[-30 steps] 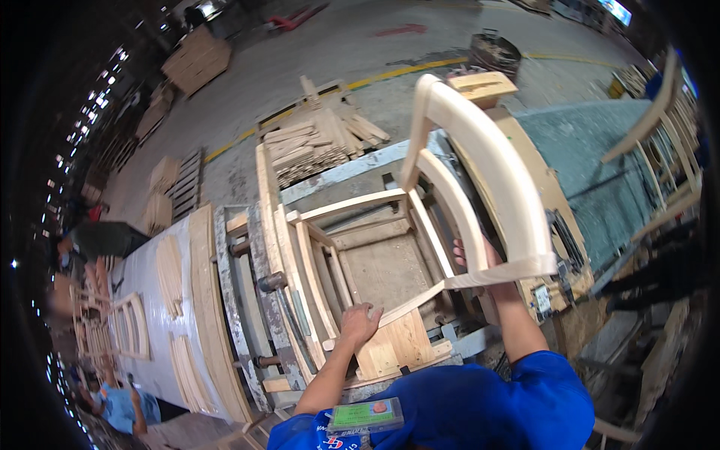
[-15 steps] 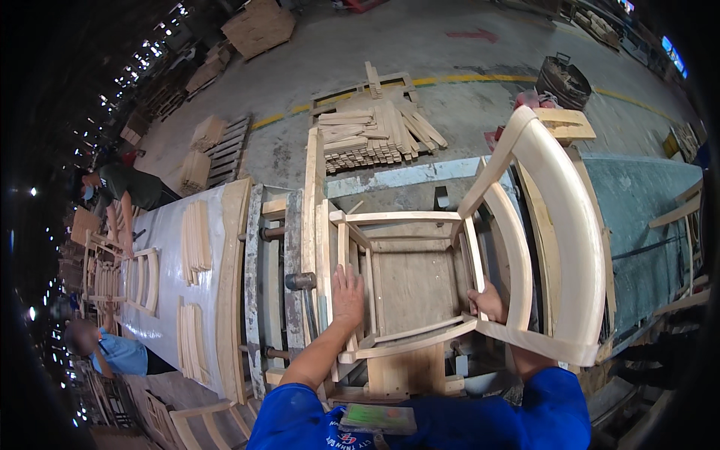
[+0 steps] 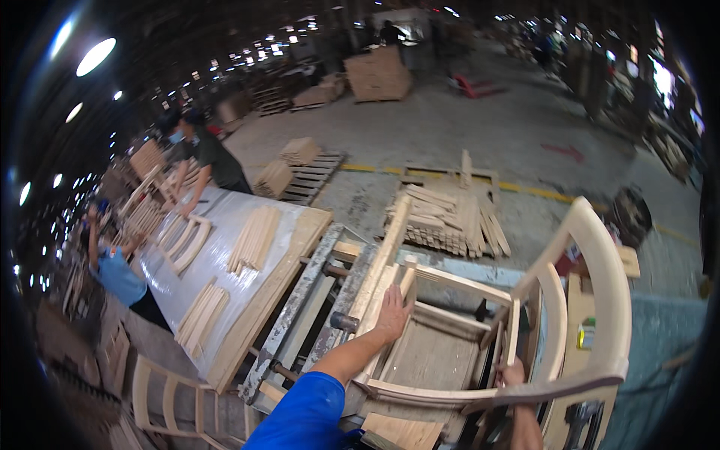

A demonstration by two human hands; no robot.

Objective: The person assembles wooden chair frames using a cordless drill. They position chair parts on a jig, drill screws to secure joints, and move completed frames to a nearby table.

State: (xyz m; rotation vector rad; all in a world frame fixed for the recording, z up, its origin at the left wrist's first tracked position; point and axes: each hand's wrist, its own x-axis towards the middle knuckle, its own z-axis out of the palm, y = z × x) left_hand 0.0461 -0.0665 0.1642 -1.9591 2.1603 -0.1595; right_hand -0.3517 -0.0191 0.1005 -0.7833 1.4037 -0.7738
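The right hand (image 3: 514, 373) is low down, near the person's body. Its fingers wrap around a thin upright bar of the wooden chair frame (image 3: 480, 352). The left hand (image 3: 393, 315) is a little higher up. It lies on the left side rail of the same chair frame, with the fingers curled over the wood. The left arm has a blue sleeve (image 3: 307, 409).

The chair frame is bare, light wood. It sits between the two hands, on top of a metal press (image 3: 315, 311) with long grey bars. Its curved back (image 3: 600, 285) sticks up on the right side.

To the left is a long work table (image 3: 225, 247) with a shiny cover. Small piles of wood strips (image 3: 253, 238) lie on it. Two other people (image 3: 199, 154) stand by that table.

Farther off, a heap of wooden sticks (image 3: 450, 217) lies on the grey floor. Way at the back stand stacks of boards (image 3: 379, 73).
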